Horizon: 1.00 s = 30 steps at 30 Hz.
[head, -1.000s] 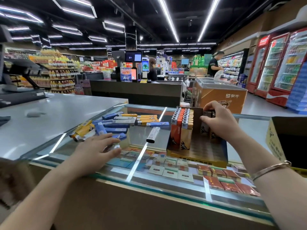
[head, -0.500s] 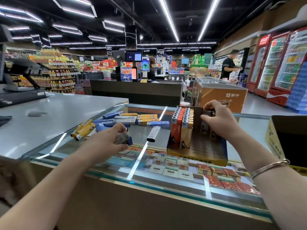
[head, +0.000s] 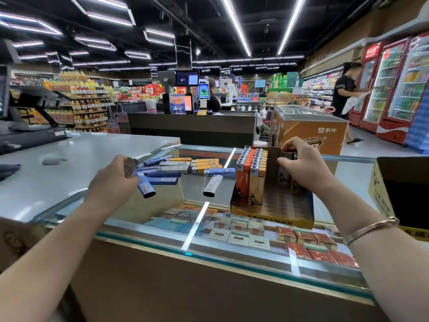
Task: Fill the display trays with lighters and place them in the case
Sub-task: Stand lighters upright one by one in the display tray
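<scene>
Cardboard display tray [head: 274,209] with yellow front edge, standing on the glass top of the bench [head: 199,219], right of centre. Inside, at its left part, upright rows of orange and yellow plastic lighters [head: 251,173]. Right hand [head: 301,166] at the back right of the tray, fingers curled around a few grey lighters [head: 287,156] standing there. Left hand [head: 113,180] raised over the glass, fingers closed around a blue lighter [head: 145,185] and a blurred grey one [head: 130,166]. Behind it, flat on the glass, a loose pile of blue, grey and yellow lighters [head: 183,167]. One white lighter [head: 213,185] alone between pile and tray. Open cardboard box [head: 401,194] at far right.
</scene>
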Motion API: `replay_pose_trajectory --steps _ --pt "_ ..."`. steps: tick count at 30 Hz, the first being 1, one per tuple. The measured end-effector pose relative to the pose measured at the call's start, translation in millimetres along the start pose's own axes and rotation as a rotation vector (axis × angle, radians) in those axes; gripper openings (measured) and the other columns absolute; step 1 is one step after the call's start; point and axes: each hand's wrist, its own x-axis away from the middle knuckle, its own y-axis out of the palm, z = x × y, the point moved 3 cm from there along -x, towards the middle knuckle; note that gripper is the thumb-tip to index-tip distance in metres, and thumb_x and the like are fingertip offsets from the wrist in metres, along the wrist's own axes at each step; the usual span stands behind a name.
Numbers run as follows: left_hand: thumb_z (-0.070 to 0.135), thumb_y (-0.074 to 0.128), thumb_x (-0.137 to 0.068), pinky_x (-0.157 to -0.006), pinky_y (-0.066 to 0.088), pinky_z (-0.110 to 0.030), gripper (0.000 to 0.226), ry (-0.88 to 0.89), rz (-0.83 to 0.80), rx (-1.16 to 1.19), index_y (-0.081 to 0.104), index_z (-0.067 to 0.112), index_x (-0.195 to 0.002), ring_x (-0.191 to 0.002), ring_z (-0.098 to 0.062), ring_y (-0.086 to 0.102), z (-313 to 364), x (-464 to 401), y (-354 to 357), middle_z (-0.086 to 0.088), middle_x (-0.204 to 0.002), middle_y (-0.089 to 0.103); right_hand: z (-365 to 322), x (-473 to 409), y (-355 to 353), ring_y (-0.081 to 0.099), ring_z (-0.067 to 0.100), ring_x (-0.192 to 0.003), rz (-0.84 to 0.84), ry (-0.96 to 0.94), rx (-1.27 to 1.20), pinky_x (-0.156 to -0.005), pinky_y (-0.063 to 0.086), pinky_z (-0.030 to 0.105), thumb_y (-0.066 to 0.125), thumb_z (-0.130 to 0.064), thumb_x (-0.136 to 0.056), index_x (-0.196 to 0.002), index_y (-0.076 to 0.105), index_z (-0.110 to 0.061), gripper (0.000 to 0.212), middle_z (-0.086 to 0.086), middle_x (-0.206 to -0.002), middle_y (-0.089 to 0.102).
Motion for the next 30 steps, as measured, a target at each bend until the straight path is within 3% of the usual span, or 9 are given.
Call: replay_pose_trajectory --steps 7,13,17,23,30 --pt "0.033 0.066 -0.079 -0.060 0.035 -0.031 0.031 -0.176 -0.092 -0.250 0.051 0.009 -0.090 -0.081 -0.029 0.051 -25 -16 -5 -0.013 -0.090 0.057 -1 1 -1 0.047 0.035 -0.106 0.001 0.010 -0.009 -0.093 0.041 0.050 0.061 -0.015 -0.085 -0.102 0.053 -0.014 0.018 0.010 -0.109 0.058" --pt "0.049 0.068 -0.075 -0.054 0.036 -0.027 0.040 -0.150 -0.199 -0.271 0.054 0.012 -0.067 -0.068 -0.023 0.055 -18 -24 0 -0.008 -0.071 0.058 -2 0 -1 0.048 0.034 -0.104 0.002 0.010 0.004 -0.091 0.042 0.048 0.061 -0.016 -0.085 -0.101 0.053 -0.015 0.018 0.010 -0.107 0.058" --pt "0.036 0.070 -0.074 -0.051 0.035 -0.024 0.029 -0.171 -0.278 -0.261 0.057 0.012 -0.063 -0.062 -0.019 0.056 -9 -22 10 -0.005 -0.061 0.060 0 0 1 0.047 0.034 -0.103 0.023 0.013 0.017 -0.088 0.041 0.043 0.061 -0.016 -0.084 -0.103 0.054 -0.013 0.020 0.010 -0.105 0.058" --pt "0.026 0.069 -0.070 -0.049 0.035 -0.024 0.020 -0.245 -0.297 -0.186 0.059 0.010 -0.067 -0.058 -0.019 0.056 -9 -20 10 -0.006 -0.062 0.060 -5 1 8 0.037 0.023 -0.106 0.010 0.000 -0.030 -0.081 0.029 0.031 0.060 -0.017 -0.084 -0.107 0.055 -0.015 0.023 0.009 -0.113 0.055" --pt "0.015 0.063 -0.072 -0.062 0.047 -0.034 0.012 -0.296 -0.099 0.212 0.057 0.007 -0.079 -0.073 -0.028 0.064 -11 -19 11 -0.014 -0.074 0.065 -15 4 17 0.033 0.023 -0.112 -0.077 -0.044 -0.067 -0.087 0.030 0.033 0.060 -0.018 -0.085 -0.111 0.052 -0.018 0.027 0.006 -0.116 0.050"
